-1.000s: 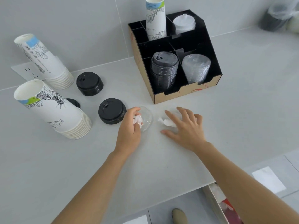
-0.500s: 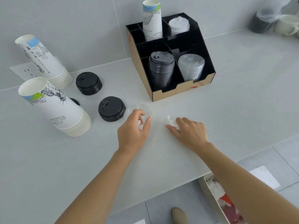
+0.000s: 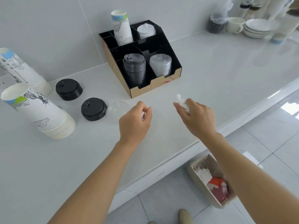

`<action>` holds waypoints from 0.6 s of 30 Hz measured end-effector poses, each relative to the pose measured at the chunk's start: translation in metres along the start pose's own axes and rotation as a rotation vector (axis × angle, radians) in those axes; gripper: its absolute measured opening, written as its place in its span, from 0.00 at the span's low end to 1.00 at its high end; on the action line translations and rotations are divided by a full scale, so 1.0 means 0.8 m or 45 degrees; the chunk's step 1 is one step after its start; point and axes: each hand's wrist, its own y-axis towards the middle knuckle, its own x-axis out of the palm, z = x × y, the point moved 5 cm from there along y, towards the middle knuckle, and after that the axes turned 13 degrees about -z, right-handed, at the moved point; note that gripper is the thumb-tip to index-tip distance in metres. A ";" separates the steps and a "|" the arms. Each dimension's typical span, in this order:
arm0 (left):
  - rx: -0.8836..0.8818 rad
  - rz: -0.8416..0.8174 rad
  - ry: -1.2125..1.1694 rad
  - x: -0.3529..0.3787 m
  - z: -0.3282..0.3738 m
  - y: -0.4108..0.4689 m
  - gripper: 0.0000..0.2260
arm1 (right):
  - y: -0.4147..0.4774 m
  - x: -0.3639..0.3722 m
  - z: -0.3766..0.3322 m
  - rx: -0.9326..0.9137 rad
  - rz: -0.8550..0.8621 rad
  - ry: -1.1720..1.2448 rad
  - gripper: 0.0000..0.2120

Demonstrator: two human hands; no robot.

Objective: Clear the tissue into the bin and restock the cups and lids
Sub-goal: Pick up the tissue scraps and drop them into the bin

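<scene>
My right hand (image 3: 196, 118) is closed around a crumpled white tissue (image 3: 182, 101), lifted a little above the counter. My left hand (image 3: 135, 122) is curled around a smaller scrap of tissue (image 3: 142, 114), just right of a clear lid (image 3: 115, 110) lying on the counter. The bin (image 3: 199, 183) stands on the floor below the counter edge, partly hidden by my right forearm. Two stacks of printed paper cups (image 3: 37, 110) (image 3: 19, 70) lie at the left. Two piles of black lids (image 3: 93, 109) (image 3: 68, 89) sit between the cups and the black organizer (image 3: 161, 46).
The organizer holds a paper cup stack (image 3: 122, 28), white lids (image 3: 146, 30), black lids (image 3: 134, 68) and clear lids (image 3: 160, 64). A mug (image 3: 235, 25), stacked plates (image 3: 257, 28) and bagged containers stand at the far right. The counter edge runs diagonally near my forearms.
Both hands have lifted off the counter, each with tissue in it. The right hand has moved right and raised its tissue. The camera view has swung to show more of the bin.
</scene>
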 end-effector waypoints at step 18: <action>0.186 -0.172 -0.192 0.224 0.196 -0.024 0.12 | -0.098 -0.099 0.234 0.227 0.119 0.069 0.23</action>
